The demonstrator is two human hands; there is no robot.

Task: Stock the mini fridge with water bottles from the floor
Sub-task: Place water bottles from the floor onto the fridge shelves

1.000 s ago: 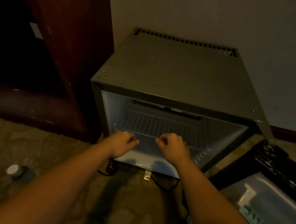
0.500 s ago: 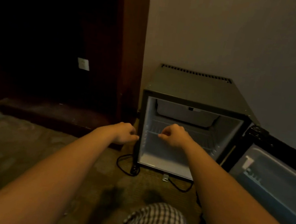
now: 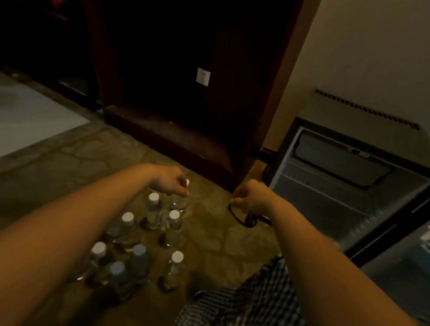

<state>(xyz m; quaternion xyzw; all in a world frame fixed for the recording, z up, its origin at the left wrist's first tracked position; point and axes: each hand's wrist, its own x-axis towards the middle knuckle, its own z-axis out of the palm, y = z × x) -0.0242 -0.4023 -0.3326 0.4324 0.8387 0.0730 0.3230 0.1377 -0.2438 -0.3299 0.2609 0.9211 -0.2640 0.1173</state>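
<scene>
Above the water bottles [image 3: 172, 228], left hand [image 3: 169, 182] grip unclear at one cap [image 3: 187, 183]; right hand [image 3: 251, 199] curled, empty.

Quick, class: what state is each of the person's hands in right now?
Left hand: fingers curled over the far bottle; whether it grips cannot be told.
Right hand: closed, fingers curled, holding nothing.

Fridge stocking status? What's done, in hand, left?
Done: the mini fridge stands open, with nothing visible inside. In hand: the left hand is over the farthest bottle, grip unclear; the right hand is curled and empty. Left: all the bottles, about eight, stand on the carpet; none loaded.
</scene>
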